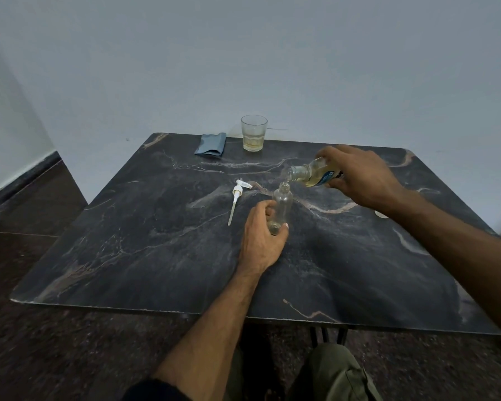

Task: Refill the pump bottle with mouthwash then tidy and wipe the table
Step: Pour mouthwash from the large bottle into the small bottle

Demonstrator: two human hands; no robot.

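A small clear pump bottle [283, 204] stands upright near the middle of the dark marble table [156, 256], its neck uncapped. My left hand [261, 238] grips its lower part. My right hand [356, 175] holds the mouthwash bottle [313, 174] tipped on its side, its open mouth just above the pump bottle's neck. A thin stream of pale yellow liquid runs into it, and a little liquid lies at the bottom. The white pump head [237, 198] with its long tube lies on the table to the left.
A drinking glass [253, 136] with a little yellowish liquid stands at the table's far edge. A folded blue cloth [211, 144] lies left of it. A small white cap [382, 214] peeks out beside my right forearm. A pale wall rises right behind the table.
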